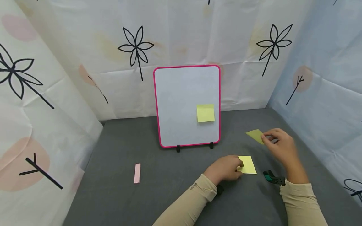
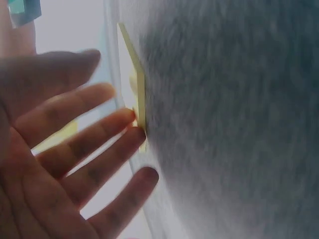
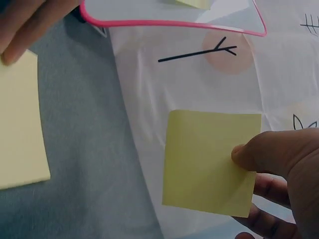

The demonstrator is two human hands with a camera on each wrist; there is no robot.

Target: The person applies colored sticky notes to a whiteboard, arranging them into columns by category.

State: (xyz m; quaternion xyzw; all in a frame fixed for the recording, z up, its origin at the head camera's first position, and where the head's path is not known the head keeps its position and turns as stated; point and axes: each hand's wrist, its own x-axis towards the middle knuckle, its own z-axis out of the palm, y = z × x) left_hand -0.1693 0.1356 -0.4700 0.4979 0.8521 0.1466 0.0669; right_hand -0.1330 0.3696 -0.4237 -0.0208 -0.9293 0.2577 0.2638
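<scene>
Right hand: the right hand [image 1: 281, 145] pinches a loose sticky note [image 1: 255, 136] by its near corner between thumb and fingers [image 3: 264, 154], held up off the grey table [image 1: 158, 194], out toward the table's right edge
Left hand: the left hand [image 1: 226, 168] rests fingertips [image 2: 130, 124] on the left edge of the sticky-note pad [image 1: 247, 164], fingers nearly straight, gripping nothing
Pad position: flat on the table, right of centre, in front of the whiteboard
Key relation: the held note lies to the right of and nearer than the pink-framed whiteboard [image 1: 181, 94], which stands upright on two black feet at the middle of the table toward its back edge; the board's face lies forward and to the left of the right hand's fingers, and the right hand is the nearer one to it
Already on the board: one yellow note [image 1: 205, 113] stuck near its lower right
Elsewhere: a pink eraser [image 1: 137, 173] lies toward the table's left edge, long axis running front to back
Writing: all notes look blank; small print on the left sleeve cuff [image 1: 193, 187] is too small to read
</scene>
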